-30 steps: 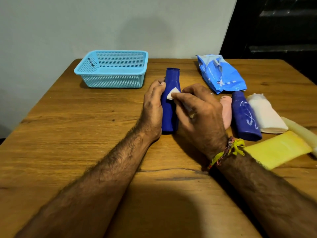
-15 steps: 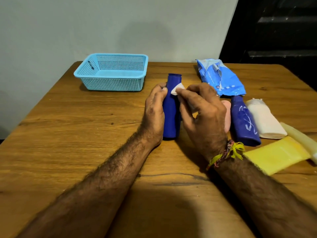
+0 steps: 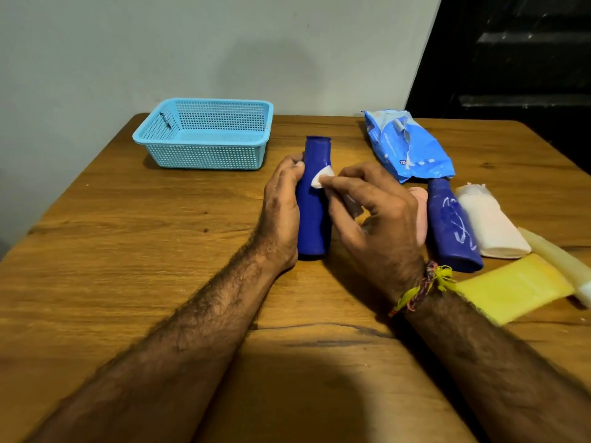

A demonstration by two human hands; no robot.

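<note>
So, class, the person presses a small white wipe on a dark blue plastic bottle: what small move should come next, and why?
Probably slide the right hand and its small white wipe along the dark blue plastic bottle toward its near end. The wipe sits by the neck, the left hand grips the bottle's side, and the body below it lies bare.

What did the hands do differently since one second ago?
The right hand slid the white wipe up the blue bottle toward its neck, then a little back down. The left hand still holds the blue bottle; the light blue basket stayed put.
</note>
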